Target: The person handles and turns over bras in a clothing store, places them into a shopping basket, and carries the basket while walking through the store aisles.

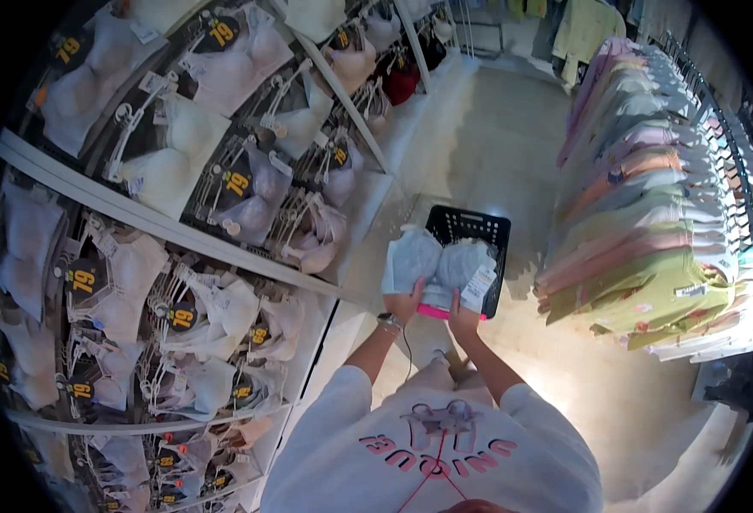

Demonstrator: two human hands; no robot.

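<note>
A pale grey-blue bra (459, 263) is held up in front of the body, with a white tag (478, 286) hanging at its right side. My left hand (404, 302) grips its lower left edge. My right hand (463, 319) holds the lower right edge near the tag. Something flat and bright pink (435, 312) shows between the hands, under the bra. Just beyond the bra, a black basket (498, 248) with perforated walls is partly covered by it.
Display racks of bras (180, 154) with round "79" price signs fill the left side. At the right, a rail of pastel clothes (641, 222) runs along the aisle. Tiled floor (504, 128) stretches ahead between them.
</note>
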